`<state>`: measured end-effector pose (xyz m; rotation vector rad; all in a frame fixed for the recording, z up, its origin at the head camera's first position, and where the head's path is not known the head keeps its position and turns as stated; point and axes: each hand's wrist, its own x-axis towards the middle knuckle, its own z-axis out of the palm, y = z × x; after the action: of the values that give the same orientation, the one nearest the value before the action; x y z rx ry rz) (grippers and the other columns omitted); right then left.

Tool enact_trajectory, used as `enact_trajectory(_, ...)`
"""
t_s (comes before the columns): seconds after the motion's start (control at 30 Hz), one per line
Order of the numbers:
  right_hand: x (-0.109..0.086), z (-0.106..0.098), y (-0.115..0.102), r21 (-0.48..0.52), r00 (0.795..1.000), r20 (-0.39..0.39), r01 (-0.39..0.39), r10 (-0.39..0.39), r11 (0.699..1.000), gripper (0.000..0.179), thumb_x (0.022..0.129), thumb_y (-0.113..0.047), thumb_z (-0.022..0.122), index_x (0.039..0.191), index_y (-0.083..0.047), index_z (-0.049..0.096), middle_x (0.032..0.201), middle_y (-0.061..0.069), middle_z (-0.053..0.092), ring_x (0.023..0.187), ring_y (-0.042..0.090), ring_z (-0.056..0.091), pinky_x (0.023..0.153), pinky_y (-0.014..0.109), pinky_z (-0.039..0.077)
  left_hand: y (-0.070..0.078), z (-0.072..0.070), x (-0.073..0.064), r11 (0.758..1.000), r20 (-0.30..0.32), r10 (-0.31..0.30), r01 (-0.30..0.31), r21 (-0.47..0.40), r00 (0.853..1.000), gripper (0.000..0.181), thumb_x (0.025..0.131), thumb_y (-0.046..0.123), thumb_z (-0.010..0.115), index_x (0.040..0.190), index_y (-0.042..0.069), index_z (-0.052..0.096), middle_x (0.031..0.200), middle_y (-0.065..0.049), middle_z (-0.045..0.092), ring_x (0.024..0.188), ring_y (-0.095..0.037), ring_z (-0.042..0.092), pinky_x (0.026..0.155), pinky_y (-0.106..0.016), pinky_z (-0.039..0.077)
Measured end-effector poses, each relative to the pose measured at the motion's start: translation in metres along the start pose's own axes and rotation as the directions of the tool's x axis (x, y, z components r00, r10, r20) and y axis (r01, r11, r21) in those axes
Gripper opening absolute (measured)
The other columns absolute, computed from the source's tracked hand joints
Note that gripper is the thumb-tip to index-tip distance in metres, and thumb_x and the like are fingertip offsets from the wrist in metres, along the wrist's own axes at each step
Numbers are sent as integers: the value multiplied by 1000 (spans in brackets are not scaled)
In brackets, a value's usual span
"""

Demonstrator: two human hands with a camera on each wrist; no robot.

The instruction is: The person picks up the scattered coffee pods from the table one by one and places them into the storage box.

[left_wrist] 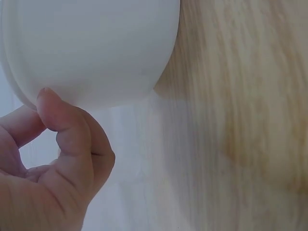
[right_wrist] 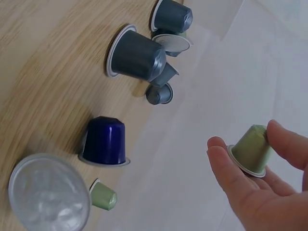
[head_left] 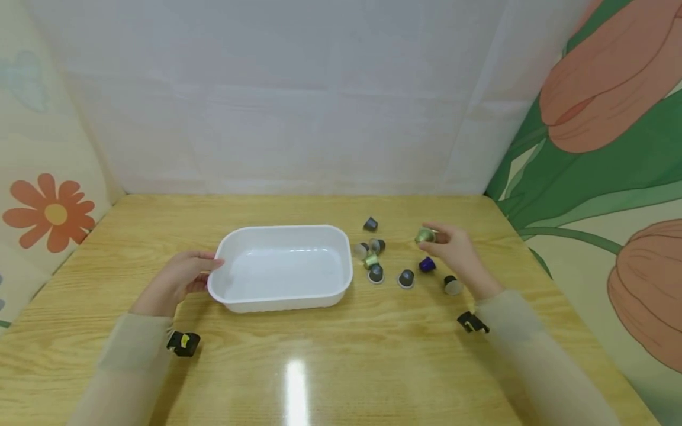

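At its left end a white plastic tub (head_left: 279,305) is pinched by my left hand (head_left: 183,275), thumb over the rim and fingers outside. The left wrist view shows the fingers (left_wrist: 72,139) bent against the tub's outer wall (left_wrist: 96,53). Between thumb and fingers my right hand (head_left: 453,248) holds a green coffee capsule (right_wrist: 251,150), raised above the table. Below that hand are a dark blue capsule (head_left: 427,264) and a grey capsule (head_left: 452,285) on its side, its foil lid (right_wrist: 50,192) facing the wrist camera. Another green capsule (right_wrist: 103,195) lies beyond that lid.
Right of the tub lie several grey capsules (head_left: 375,273) close together, with a green one (head_left: 371,261) among them. One grey capsule (head_left: 370,223) is farther back, another (head_left: 406,278) nearer the front. White cloth (head_left: 319,118) hangs behind the wooden table (head_left: 373,361).
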<state>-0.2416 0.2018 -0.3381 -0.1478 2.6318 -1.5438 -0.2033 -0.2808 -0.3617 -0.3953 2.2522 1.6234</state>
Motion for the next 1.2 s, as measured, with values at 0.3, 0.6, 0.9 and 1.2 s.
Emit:
enact_trajectory(0.3, 5, 12, -10, 45, 1000, 16, -10, 9, 999, 54, 94, -7, 65, 143, 0, 43, 122, 26, 60, 104, 26, 61, 89, 32, 52, 1, 2, -1, 1000, -34, -24, 24, -3, 999, 43, 98, 13, 58, 127, -14, 43, 99, -8, 55, 74, -14, 57, 66, -26, 55)
enact_trajectory(0.6, 8, 24, -22, 102, 999, 26, -26, 23, 994, 54, 93, -7, 65, 143, -2, 44, 124, 25, 59, 105, 29, 62, 94, 39, 50, 2, 4, -2, 1000, -28, -16, 16, -16, 999, 41, 98, 13, 57, 126, -14, 42, 99, -8, 55, 74, -14, 58, 66, -26, 55)
enact_trajectory(0.9, 14, 36, -32, 145, 999, 53, -10, 2, 989, 54, 92, -4, 66, 142, -2, 46, 122, 25, 60, 108, 31, 61, 93, 37, 51, 2, 2, -1, 999, -1, -18, 18, -31, 1000, 38, 99, 13, 56, 124, -13, 44, 94, -4, 56, 73, -13, 58, 67, -26, 55)
enact_trajectory(1.2, 20, 52, -39, 191, 996, 85, -10, -7, 981, 54, 91, -3, 67, 140, -2, 47, 116, 23, 62, 104, 34, 61, 93, 40, 51, 2, 1, 1, 999, 10, -23, 24, -28, 1000, 44, 99, 14, 55, 130, -15, 41, 96, -5, 56, 74, -14, 58, 68, -26, 56)
